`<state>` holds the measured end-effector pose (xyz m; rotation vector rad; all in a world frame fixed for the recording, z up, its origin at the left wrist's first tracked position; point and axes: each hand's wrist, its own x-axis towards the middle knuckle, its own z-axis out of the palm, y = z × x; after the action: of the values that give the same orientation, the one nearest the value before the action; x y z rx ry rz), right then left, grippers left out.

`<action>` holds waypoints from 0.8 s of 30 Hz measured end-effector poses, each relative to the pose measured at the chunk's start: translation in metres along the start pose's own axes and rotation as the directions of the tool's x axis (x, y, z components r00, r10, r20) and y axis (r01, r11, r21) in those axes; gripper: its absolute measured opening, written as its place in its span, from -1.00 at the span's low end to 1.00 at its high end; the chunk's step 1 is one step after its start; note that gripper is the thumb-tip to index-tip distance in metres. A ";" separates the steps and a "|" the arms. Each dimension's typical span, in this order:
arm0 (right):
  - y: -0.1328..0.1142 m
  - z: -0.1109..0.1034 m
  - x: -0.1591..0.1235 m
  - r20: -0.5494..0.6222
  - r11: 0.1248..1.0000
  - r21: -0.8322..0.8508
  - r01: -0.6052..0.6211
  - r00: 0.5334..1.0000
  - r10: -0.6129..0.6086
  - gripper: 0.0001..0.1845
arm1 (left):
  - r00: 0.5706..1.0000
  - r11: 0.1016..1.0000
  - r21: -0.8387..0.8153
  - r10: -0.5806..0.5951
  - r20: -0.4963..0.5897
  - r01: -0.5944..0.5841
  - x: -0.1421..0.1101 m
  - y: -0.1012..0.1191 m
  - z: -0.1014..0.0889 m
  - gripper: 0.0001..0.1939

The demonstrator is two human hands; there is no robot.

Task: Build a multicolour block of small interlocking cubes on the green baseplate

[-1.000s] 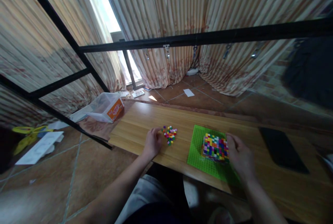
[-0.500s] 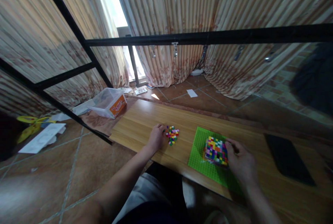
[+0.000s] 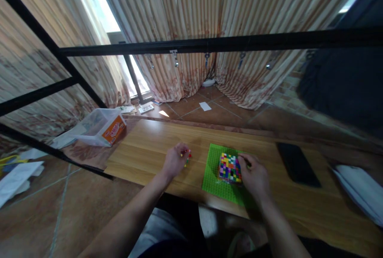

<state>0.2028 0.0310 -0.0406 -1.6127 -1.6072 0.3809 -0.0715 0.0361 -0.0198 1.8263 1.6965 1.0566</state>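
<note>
A block of many-coloured small bricks (image 3: 229, 167) stands on a green baseplate (image 3: 214, 178) on the wooden table (image 3: 143, 150). My right hand (image 3: 254, 176) rests against the block's right side, fingers curled at its upper right corner. My left hand (image 3: 175, 160) lies over a small pile of loose coloured bricks (image 3: 187, 155), fingers bent down onto them and hiding most of the pile. Whether it has picked one up is hidden.
A black flat slab (image 3: 296, 164) lies on the table to the right, white folded material (image 3: 359, 192) at the far right edge. A clear box with an orange label (image 3: 103, 126) sits past the table's left end. A black metal frame bar (image 3: 209, 44) crosses in front.
The view has swung right. My left hand has slid over the loose brick pile and now covers it. My right hand stays at the block's right side.
</note>
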 end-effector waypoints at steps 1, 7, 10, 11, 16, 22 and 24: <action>0.000 0.000 0.000 0.002 1.000 0.004 -0.002 1.000 0.002 -0.60 | 0.999 0.998 -0.054 0.023 0.027 -0.021 0.002 0.009 0.005 -0.92; -0.005 -0.002 0.001 0.003 1.000 -0.006 0.016 1.000 -0.016 -0.63 | 0.978 0.971 -0.205 0.153 0.140 -0.123 0.014 0.051 0.049 -0.87; -0.007 -0.003 0.001 0.009 1.000 0.011 0.006 1.000 -0.006 -0.63 | 0.969 0.965 -0.219 0.183 0.168 -0.145 0.022 0.057 0.066 -0.86; -0.008 -0.003 0.001 0.008 1.000 0.020 0.002 1.000 -0.002 -0.63 | 0.966 0.964 -0.219 0.191 0.174 -0.152 0.025 0.058 0.070 -0.86; -0.007 -0.003 0.002 0.012 0.999 0.030 0.019 1.000 -0.019 -0.63 | 0.954 0.961 -0.235 0.202 0.221 -0.149 0.029 0.057 0.077 -0.85; -0.008 -0.003 0.002 0.011 1.000 0.014 0.020 1.000 -0.020 -0.66 | 0.944 0.954 -0.259 0.216 0.248 -0.150 0.033 0.058 0.076 -0.86; -0.009 -0.003 0.002 0.013 1.000 0.016 0.011 1.000 -0.012 -0.66 | 0.941 0.952 -0.266 0.220 0.257 -0.150 0.034 0.060 0.074 -0.85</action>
<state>0.1989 0.0310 -0.0316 -1.5910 -1.6186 0.3984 0.0226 0.0735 -0.0128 1.8984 1.1916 0.9697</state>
